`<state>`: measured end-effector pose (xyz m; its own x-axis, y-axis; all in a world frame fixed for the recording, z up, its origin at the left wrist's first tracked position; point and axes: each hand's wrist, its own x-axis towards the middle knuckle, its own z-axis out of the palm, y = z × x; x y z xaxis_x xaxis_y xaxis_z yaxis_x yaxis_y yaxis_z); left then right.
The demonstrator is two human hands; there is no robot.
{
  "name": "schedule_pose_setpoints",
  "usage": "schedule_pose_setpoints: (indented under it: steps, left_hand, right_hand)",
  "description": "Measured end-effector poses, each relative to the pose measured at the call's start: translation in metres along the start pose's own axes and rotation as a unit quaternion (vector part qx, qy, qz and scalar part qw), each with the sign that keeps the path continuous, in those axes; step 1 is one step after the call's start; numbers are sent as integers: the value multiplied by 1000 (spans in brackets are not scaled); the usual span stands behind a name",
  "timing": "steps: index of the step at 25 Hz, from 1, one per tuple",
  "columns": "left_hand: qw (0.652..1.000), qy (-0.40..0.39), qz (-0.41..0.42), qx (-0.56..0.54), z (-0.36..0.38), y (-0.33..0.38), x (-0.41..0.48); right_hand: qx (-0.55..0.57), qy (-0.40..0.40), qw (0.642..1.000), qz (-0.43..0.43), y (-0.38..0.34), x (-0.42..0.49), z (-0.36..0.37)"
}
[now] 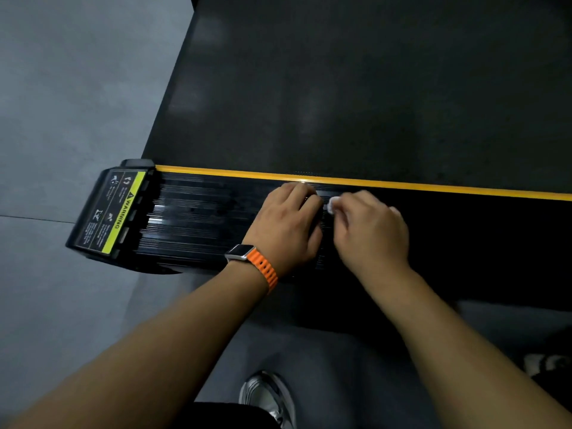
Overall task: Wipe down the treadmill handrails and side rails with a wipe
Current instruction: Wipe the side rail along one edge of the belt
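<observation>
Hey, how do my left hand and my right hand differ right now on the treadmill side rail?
The left hand wears an orange-strapped watch; the right hand has a bare wrist. The right hand pinches a white wipe; the left hand shows none. Both are down at the ribbed side rail, close together.

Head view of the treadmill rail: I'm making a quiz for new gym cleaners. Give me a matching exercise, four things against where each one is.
Things
1. small white wipe
2. orange-strapped silver wristwatch
3. yellow-green warning label
4. silver shoe

Places
A. end cap of the black ribbed side rail
B. grey floor, bottom of the view
C. pinched in the right hand
D. wrist of the left hand

Pairs: 1-C, 2-D, 3-A, 4-B
</observation>
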<state>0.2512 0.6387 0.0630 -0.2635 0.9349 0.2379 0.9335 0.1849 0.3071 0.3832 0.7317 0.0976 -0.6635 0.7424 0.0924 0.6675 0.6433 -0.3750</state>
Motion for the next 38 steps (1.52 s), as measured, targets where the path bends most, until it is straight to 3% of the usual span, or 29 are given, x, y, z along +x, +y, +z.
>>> schedule_pose_setpoints:
  steps: [2,7,9,12,14,19,25,31,38]
  left_hand:
    - [1000,2,0,-4,1,-1,1]
    - [1000,6,0,-7,1,-2,0]
    - [1000,5,-1,-8,1,-2,0]
    - [1000,3,3,-2,1,-1,0]
    - [1000,3,-1,-4,0,-1,1]
    - [1000,0,-3,-2,1,-2,-1]
    - [1000,0,6,-1,1,-2,0]
    - [999,-18,0,-44,-2,-6,-2]
    - [1000,-16,15,11,-39,-74,-31]
  right_hand:
    - [-15,-5,1000,9,8,4,-2]
    - [-50,28,987,152,82,-9,-50]
    - [-32,35,992,118,62,4,-35]
    - [-1,-4,1000,0,6,21,1]
    - [-26,-17,999,-17,4,23,4]
    - [-49,30,989,137,74,6,-45]
    - [-17,-10,1000,-10,6,28,4]
    - [-70,9,992,103,65,13,-40]
    - [-26,-22,998,-54,-41,39,24]
